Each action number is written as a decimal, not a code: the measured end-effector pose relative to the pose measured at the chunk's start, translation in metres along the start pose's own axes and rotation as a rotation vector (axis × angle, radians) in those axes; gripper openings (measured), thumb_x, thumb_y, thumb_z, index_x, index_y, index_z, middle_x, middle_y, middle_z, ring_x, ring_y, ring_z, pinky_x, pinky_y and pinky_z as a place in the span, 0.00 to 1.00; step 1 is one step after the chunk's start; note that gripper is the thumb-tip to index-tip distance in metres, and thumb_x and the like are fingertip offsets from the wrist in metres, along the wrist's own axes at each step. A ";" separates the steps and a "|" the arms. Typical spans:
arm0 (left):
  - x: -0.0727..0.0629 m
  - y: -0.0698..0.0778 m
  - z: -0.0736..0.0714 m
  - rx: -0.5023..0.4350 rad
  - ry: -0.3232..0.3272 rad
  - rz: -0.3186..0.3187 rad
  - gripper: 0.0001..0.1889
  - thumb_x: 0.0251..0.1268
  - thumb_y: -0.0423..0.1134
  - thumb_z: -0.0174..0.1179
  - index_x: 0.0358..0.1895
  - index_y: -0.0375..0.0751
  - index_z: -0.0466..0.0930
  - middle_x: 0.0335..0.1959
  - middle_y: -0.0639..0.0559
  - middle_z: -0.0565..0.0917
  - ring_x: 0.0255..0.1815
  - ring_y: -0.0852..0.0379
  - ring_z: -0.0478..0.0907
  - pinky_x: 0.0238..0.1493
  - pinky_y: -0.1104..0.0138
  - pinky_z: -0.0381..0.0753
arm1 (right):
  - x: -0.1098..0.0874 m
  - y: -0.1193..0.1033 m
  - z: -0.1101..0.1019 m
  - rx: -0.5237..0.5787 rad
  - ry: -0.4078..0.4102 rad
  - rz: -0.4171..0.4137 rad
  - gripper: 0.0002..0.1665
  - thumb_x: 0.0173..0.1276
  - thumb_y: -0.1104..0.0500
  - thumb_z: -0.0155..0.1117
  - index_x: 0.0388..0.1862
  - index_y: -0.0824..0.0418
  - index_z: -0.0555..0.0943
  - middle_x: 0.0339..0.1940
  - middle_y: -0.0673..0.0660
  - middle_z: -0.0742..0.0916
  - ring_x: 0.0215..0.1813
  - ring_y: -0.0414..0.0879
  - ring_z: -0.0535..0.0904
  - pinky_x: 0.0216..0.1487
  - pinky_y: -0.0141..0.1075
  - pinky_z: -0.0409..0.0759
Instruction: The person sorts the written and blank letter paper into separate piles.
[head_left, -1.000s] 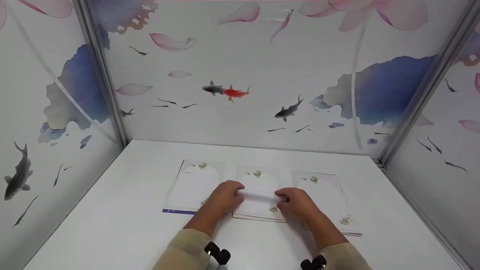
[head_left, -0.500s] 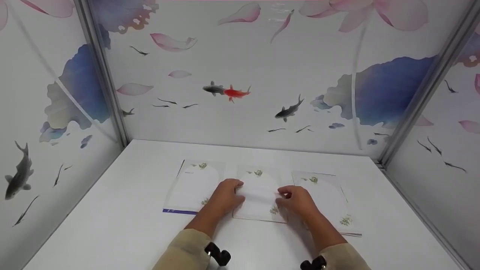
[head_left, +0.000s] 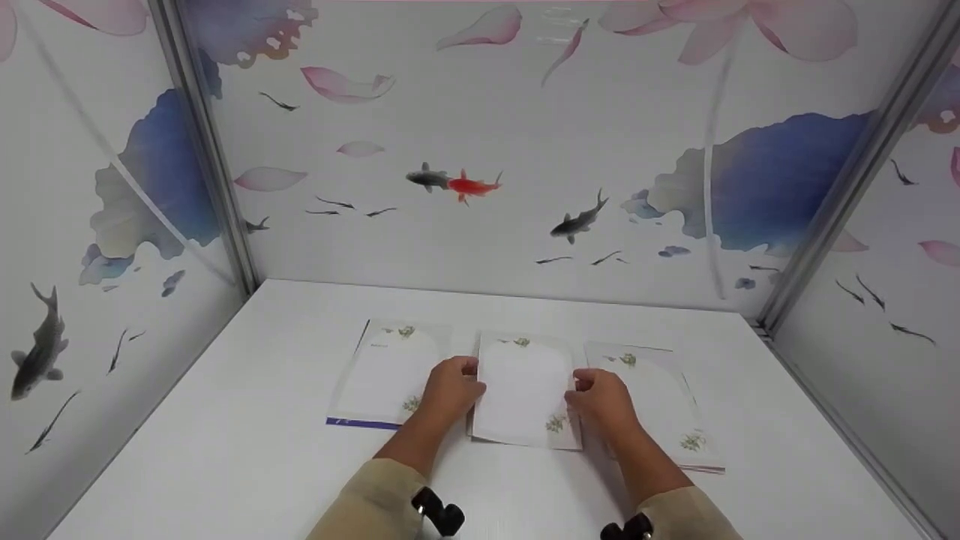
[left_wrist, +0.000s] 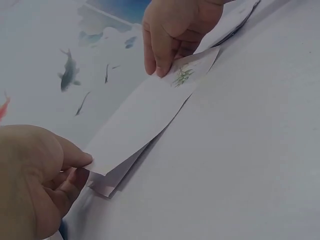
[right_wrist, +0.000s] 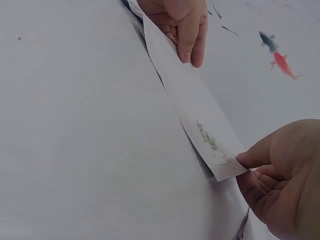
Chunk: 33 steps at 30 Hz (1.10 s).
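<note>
Between my two hands is a white sheet of paper (head_left: 525,386) with small green plant prints at its top and lower right corner. My left hand (head_left: 452,391) pinches its left edge, thumb on top, as the left wrist view shows. At the opposite edge my right hand (head_left: 606,403) pinches it between thumb and fingers, close to the plant print (right_wrist: 212,142) in the right wrist view. The sheet is raised at its near edge over another sheet (left_wrist: 107,187) lying beneath it.
A similar printed stack with a blue strip (head_left: 364,424) lies to the left, partly behind my left forearm. On the right lies another stack of printed sheets (head_left: 652,397). Both rest on the white table (head_left: 225,450), with decorated panels (head_left: 480,247) behind and at the sides.
The middle sheet, earlier bowed between my hands, is now flatter and lifted, shifted slightly right and towards me. My right hand has moved a little right. The side stacks stay put.
</note>
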<state>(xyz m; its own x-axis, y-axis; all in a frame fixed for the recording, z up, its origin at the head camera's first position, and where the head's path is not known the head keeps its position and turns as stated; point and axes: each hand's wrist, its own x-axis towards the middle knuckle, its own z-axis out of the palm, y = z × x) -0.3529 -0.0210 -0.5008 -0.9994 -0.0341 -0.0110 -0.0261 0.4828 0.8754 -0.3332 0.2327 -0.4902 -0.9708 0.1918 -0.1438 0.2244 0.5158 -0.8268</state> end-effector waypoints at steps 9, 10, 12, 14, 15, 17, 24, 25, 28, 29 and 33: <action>-0.003 0.000 0.000 -0.013 -0.014 -0.032 0.23 0.70 0.33 0.67 0.68 0.41 0.83 0.62 0.45 0.88 0.68 0.46 0.84 0.72 0.51 0.82 | -0.003 0.004 0.001 0.007 -0.006 -0.031 0.27 0.74 0.65 0.67 0.71 0.64 0.81 0.61 0.62 0.87 0.61 0.53 0.82 0.61 0.43 0.87; -0.003 -0.001 0.000 -0.015 -0.014 -0.031 0.23 0.70 0.33 0.67 0.68 0.41 0.83 0.63 0.45 0.88 0.68 0.46 0.84 0.72 0.51 0.82 | -0.003 0.004 0.001 0.011 -0.008 -0.034 0.27 0.74 0.65 0.67 0.72 0.63 0.81 0.60 0.62 0.87 0.61 0.54 0.82 0.62 0.43 0.87; -0.002 -0.001 0.000 -0.019 -0.014 -0.021 0.23 0.71 0.33 0.67 0.68 0.41 0.83 0.63 0.45 0.88 0.68 0.46 0.84 0.72 0.51 0.82 | -0.002 0.004 0.001 0.023 -0.007 -0.035 0.27 0.74 0.65 0.66 0.72 0.63 0.81 0.60 0.61 0.87 0.61 0.54 0.81 0.63 0.44 0.86; -0.001 -0.001 0.000 -0.024 -0.013 -0.015 0.23 0.71 0.34 0.67 0.68 0.41 0.83 0.63 0.45 0.88 0.68 0.46 0.84 0.72 0.51 0.82 | -0.002 0.005 0.001 0.034 -0.007 -0.026 0.27 0.75 0.65 0.66 0.72 0.63 0.80 0.61 0.61 0.87 0.63 0.54 0.81 0.65 0.45 0.85; -0.001 -0.001 -0.001 -0.027 -0.013 -0.013 0.23 0.71 0.34 0.67 0.68 0.41 0.83 0.62 0.45 0.88 0.68 0.46 0.84 0.72 0.51 0.82 | -0.002 0.005 0.001 0.037 -0.009 -0.025 0.27 0.75 0.65 0.65 0.72 0.63 0.80 0.62 0.62 0.86 0.63 0.54 0.81 0.66 0.46 0.85; -0.001 -0.002 -0.002 -0.036 -0.019 0.006 0.23 0.71 0.33 0.67 0.68 0.40 0.83 0.62 0.44 0.88 0.68 0.45 0.84 0.72 0.51 0.82 | -0.002 0.004 0.000 0.039 -0.010 -0.019 0.27 0.76 0.65 0.64 0.73 0.62 0.80 0.63 0.62 0.86 0.64 0.54 0.81 0.65 0.45 0.85; -0.001 0.002 -0.002 -0.078 -0.019 0.029 0.22 0.71 0.34 0.66 0.67 0.39 0.83 0.61 0.44 0.88 0.66 0.46 0.84 0.70 0.52 0.83 | 0.000 0.003 -0.009 0.043 -0.018 0.011 0.26 0.78 0.63 0.62 0.74 0.61 0.79 0.64 0.63 0.85 0.62 0.54 0.81 0.60 0.39 0.87; -0.001 0.004 -0.001 -0.084 -0.016 0.029 0.22 0.71 0.34 0.66 0.67 0.40 0.83 0.60 0.45 0.88 0.66 0.46 0.84 0.70 0.52 0.83 | 0.000 0.003 -0.011 0.043 -0.018 0.011 0.26 0.78 0.63 0.62 0.73 0.61 0.79 0.64 0.64 0.85 0.62 0.54 0.82 0.58 0.38 0.87; -0.002 0.009 0.005 -0.119 -0.017 0.028 0.21 0.72 0.36 0.66 0.67 0.42 0.83 0.59 0.48 0.88 0.64 0.48 0.85 0.68 0.54 0.84 | 0.001 0.006 -0.021 0.056 -0.013 0.020 0.25 0.79 0.62 0.62 0.74 0.60 0.80 0.65 0.64 0.85 0.61 0.54 0.82 0.57 0.38 0.87; -0.002 0.011 0.007 -0.129 -0.018 0.029 0.21 0.72 0.36 0.66 0.67 0.43 0.83 0.59 0.48 0.88 0.64 0.49 0.85 0.67 0.54 0.85 | 0.001 0.007 -0.025 0.060 -0.012 0.023 0.25 0.80 0.62 0.61 0.74 0.60 0.80 0.66 0.64 0.85 0.61 0.54 0.83 0.58 0.38 0.87; -0.005 0.022 0.020 -0.155 -0.031 0.041 0.21 0.73 0.36 0.66 0.67 0.44 0.84 0.58 0.50 0.88 0.62 0.52 0.85 0.64 0.58 0.86 | 0.002 0.014 -0.044 0.085 -0.007 0.038 0.26 0.81 0.61 0.61 0.75 0.60 0.78 0.69 0.65 0.83 0.64 0.55 0.82 0.64 0.42 0.87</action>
<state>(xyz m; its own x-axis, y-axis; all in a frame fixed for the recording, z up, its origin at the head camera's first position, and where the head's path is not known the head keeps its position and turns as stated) -0.3494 0.0075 -0.4909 -0.9999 0.0111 0.0133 0.0163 0.3425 0.9394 -0.3287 0.2769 -0.4784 -0.9625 0.2035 -0.1792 0.2529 0.4353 -0.8640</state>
